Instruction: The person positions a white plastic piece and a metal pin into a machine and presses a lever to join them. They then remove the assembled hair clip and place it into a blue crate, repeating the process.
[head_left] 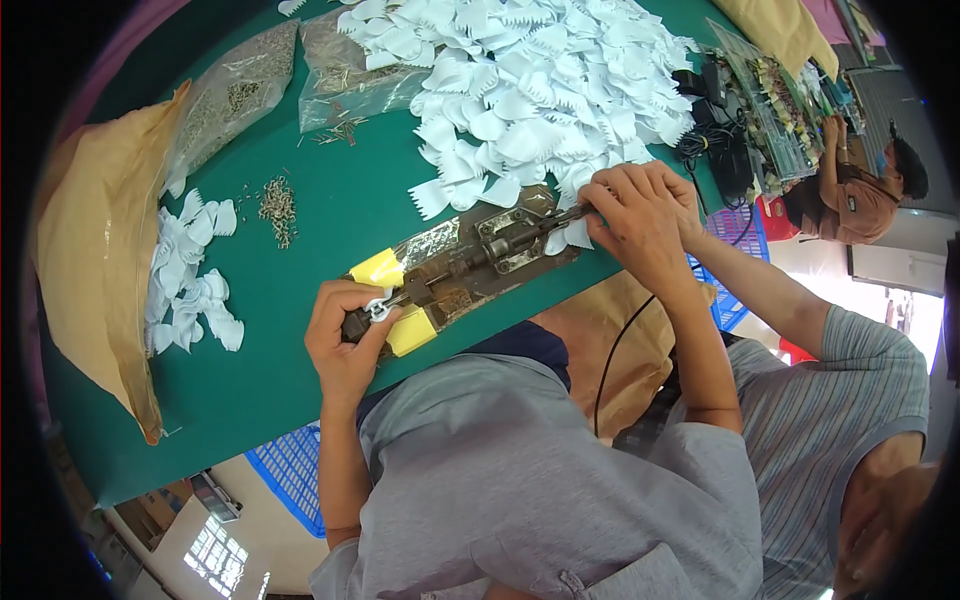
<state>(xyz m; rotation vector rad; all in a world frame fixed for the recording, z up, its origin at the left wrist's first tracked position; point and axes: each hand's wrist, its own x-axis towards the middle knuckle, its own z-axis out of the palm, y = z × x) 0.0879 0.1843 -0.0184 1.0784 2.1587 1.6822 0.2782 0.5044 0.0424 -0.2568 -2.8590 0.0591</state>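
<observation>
A dark metal hand press (490, 250) with a sliding rod is fixed on a plate along the table's near edge. At its left end my left hand (345, 318) is closed, thumb and fingers pinching a small white plastic piece (379, 306) against the dark end block. My right hand (635, 225) curls around the far right end of the press's rod (572, 213); the fingers cover the grip. Right beside it, partly behind my fingers, is a co-worker's hand (682, 195). Yellow tape (410, 331) wraps the plate near my left hand.
A large heap of white tooth-edged pieces (540, 80) lies behind the press; a smaller pile (190, 275) lies left. Small metal parts (278, 212) and clear bags (235, 95) sit on the green table (250, 390). A co-worker in a striped shirt (850, 390) is close on my right.
</observation>
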